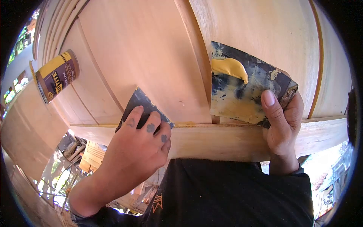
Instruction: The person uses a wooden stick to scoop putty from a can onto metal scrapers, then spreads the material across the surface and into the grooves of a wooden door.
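Observation:
My left hand [141, 140] is closed on a dark, thin putty spreader [133, 101], fingers laid over its face. The spreader's edge is at the wooden panel [151, 49], close to the seam with the front rail. A thin line of yellow filler [186, 123] runs along that seam, right of the spreader. My right hand [281, 119] grips a dark, smeared flat plate [242, 100] by its right corner, thumb on top. On the plate sits a thick dab of yellow putty [231, 69].
An open can [57, 75] with a yellow and dark label stands on the panel at the left, putty on its rim. A wooden front rail [219, 140] crosses just before my body. Raised strips [194, 41] divide the panels. Scrap wood [92, 156] lies below left.

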`<state>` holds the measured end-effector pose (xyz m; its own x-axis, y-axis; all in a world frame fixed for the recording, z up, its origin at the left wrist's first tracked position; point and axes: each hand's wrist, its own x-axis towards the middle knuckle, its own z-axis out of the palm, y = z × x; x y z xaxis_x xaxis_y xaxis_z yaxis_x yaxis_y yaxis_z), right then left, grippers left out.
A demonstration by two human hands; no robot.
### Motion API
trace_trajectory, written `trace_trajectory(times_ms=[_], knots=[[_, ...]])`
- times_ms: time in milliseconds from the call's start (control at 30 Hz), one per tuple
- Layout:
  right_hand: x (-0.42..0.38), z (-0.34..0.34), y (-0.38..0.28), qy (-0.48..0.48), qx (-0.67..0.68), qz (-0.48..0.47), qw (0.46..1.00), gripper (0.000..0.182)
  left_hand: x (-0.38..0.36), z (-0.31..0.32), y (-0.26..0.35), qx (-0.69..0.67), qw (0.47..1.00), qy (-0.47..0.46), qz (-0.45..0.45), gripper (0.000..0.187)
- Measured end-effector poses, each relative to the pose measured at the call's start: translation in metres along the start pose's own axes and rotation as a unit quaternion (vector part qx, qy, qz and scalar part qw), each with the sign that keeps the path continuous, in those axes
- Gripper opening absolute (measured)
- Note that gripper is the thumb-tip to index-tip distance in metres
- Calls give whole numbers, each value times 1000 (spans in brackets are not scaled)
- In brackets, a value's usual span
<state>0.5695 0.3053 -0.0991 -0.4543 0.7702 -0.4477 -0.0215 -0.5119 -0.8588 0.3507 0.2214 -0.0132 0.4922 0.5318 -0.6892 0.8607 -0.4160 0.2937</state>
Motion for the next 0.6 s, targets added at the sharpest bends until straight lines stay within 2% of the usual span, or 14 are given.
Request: trace_trajectory(times_ms=[67, 167, 267, 300, 333, 400, 600], knots=[[0, 0, 0, -1, 4, 1, 1000, 27, -4, 4, -4, -2, 1000, 14, -5, 21], [1, 5, -2, 9, 18, 3, 1000, 27, -12, -5, -14, 12, 997, -55, -57, 20], [1, 1, -5, 1, 3, 27, 1000, 27, -28, 1, -15, -138, 981, 86, -110, 28], [1, 0, -5, -11, -8, 41, 999, 27, -30, 7, -11, -216, 959, 132, -129, 40], [1, 1, -5, -13, -2, 36, 999, 27, -29, 11, -3, -230, 949, 149, -153, 41], [2, 5, -2, -17, 7, 23, 1000, 27, -20, 18, 18, -259, 926, 189, -201, 44], [0, 8, 3, -14, 5, 7, 1000, 26, -2, 41, 56, -174, 947, 199, -183, 51]])
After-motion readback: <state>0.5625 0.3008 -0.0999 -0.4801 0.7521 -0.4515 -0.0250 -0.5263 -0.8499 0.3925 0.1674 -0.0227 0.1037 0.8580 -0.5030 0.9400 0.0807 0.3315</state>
